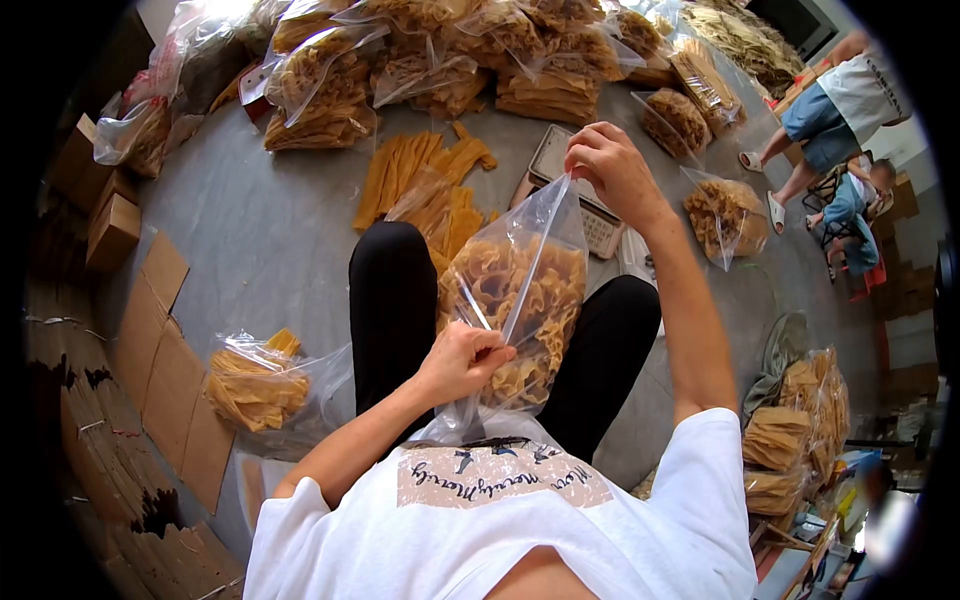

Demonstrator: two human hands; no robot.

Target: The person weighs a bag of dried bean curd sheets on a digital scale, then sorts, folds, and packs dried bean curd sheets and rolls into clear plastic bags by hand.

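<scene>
A clear plastic bag [530, 300] filled with curly, yellow-brown dried pieces stands between my knees. My right hand [612, 168] is raised and pinches the far end of the bag's edge, pulling it into a peak. My left hand [465, 362] is closed on the near end of that edge, close to my lap. The edge runs taut in a slanting line between the two hands. Behind the bag, a scale [603, 232] is partly hidden by it and by my right hand. Flat yellow dried strips [400, 175] lie on the floor beyond my left knee.
Several filled bags [325, 95] are piled along the far side. Single bags sit at right [725, 215] and left [258, 385]. Flattened cardboard [160, 350] and a box [113, 232] are at left. Two people [835, 100] are at far right, one seated. More packs [778, 435] lie at lower right.
</scene>
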